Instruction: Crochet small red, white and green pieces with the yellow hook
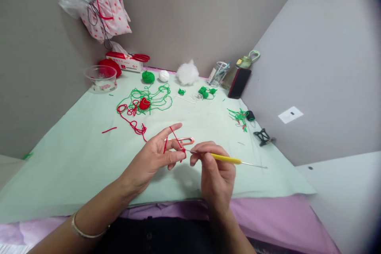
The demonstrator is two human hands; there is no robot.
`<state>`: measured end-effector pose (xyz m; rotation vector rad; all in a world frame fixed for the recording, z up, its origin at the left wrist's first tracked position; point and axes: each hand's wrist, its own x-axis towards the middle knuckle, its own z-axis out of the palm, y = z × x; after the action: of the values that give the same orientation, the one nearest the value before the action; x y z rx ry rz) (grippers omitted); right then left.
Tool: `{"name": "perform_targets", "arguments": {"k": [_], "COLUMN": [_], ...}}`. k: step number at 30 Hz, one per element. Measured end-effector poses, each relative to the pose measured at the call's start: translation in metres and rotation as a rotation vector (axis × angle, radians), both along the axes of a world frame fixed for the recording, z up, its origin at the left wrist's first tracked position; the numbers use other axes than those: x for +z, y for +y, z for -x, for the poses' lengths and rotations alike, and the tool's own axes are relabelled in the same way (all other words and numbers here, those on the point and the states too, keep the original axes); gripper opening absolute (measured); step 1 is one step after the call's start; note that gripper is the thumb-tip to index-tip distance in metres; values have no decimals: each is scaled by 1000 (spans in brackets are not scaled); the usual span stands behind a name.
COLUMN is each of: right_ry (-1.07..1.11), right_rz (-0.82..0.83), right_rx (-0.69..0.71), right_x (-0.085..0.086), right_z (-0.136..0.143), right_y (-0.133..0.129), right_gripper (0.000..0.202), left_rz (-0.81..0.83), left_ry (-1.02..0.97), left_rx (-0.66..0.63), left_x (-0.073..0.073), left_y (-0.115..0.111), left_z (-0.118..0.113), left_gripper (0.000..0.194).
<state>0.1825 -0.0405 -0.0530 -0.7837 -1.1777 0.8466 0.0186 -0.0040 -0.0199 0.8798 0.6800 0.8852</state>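
Observation:
My left hand [160, 151] pinches a small red piece of crochet [183, 153] between thumb and finger. Red yarn [175, 134] runs from it over the raised index finger and down behind the hand. In my right hand [216, 170] is a crochet hook with a yellow handle [228, 159], gripped like a pen. Its thin metal tip points left and meets the red stitches; another metal end sticks out to the right. Behind the left fingers lies a pair of orange-handled thread snips [188, 141], partly hidden. The working yarn trails back to a tangled red heap [138, 127] on the table.
Tangled green yarn [160, 101] surrounds a small red ball [145, 103]. Farther back are a green ball [148, 77], a white ball [163, 76], white stuffing [187, 73] and a plastic tub [102, 81]. At right stand a phone [239, 83], a bottle [244, 62] and a black stand [263, 137].

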Motion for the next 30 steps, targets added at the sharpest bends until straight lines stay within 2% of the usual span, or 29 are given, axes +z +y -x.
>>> {"name": "perform_targets", "arguments": {"k": [6, 14, 18, 23, 26, 30], "right_ry": [1, 163, 135, 67, 62, 112], "right_rz": [-12, 115, 97, 46, 62, 67], "right_rx": [-16, 61, 49, 31, 2, -22], "right_x": [4, 12, 8, 2, 4, 10], "right_z": [-4, -6, -2, 3, 1, -6], "right_y": [-2, 4, 2, -2, -1, 2], "right_gripper": [18, 17, 16, 14, 15, 15], "left_rz": [27, -33, -68, -51, 7, 47], "left_ry": [-23, -69, 10, -4, -26, -72], "left_rx": [-56, -129, -58, -71, -63, -71], "left_x": [4, -6, -8, -6, -3, 0], "left_y": [2, 4, 0, -4, -4, -1], "left_z": [5, 9, 5, -3, -3, 2], "left_gripper": [84, 64, 65, 76, 81, 74]}}
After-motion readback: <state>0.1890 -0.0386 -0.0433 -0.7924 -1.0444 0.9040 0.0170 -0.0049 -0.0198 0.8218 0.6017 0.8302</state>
